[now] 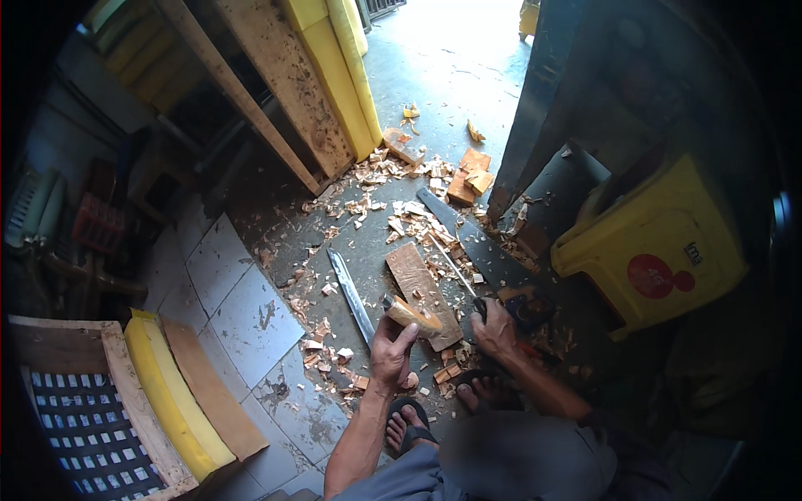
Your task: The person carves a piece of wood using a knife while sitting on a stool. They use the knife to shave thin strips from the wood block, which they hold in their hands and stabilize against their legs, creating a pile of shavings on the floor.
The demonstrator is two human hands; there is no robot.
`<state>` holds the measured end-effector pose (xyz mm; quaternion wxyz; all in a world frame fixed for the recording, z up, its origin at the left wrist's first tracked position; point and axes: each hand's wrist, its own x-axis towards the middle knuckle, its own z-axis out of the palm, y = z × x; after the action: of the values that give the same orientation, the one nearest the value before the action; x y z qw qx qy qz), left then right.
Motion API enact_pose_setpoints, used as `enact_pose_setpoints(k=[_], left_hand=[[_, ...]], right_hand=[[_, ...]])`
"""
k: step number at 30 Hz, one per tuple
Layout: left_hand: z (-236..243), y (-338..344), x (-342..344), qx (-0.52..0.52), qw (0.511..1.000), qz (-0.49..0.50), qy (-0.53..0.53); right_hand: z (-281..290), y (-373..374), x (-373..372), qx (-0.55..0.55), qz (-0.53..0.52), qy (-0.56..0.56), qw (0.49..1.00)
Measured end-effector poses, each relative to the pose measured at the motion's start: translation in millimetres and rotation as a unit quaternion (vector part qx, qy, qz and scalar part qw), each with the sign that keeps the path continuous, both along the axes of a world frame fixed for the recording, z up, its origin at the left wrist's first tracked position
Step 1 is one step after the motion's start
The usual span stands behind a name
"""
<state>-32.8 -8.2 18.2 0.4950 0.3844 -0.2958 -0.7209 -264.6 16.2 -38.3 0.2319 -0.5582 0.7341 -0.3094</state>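
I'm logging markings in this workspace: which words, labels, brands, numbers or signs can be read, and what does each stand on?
Yellow plastic stool, red round patch: pale print, not copied here.
Same stool, small dark mark above and right of the patch: also print, not copied.
Wooden piece in the left hand, thin tool in the right hand: no print I can make out.

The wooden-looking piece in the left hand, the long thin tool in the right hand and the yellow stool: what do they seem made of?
Wooden-looking piece: wood, apparently unpainted; orange-brown, with similar chips nearby.
Long thin tool: probably metal, pale grey and straight; dark handle, material unclear.
Yellow stool: likely moulded plastic, smooth, with rounded edges.
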Motion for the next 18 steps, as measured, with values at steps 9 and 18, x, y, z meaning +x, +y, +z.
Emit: enact_pose_setpoints(k=[9, 18], left_hand=[[-35.6, -12.9, -17.6, -0.057, 0.954, 0.039, -0.293], [-24.3, -11.4, -10.1, -0.072, 0.905, 0.058, -0.415]], right_hand=[[44.8, 18.3, 41.9, 0.011, 0.101, -0.056, 0.993], [60.5, 12.3, 38.1, -0.104, 0.165, -0.080, 0.977]])
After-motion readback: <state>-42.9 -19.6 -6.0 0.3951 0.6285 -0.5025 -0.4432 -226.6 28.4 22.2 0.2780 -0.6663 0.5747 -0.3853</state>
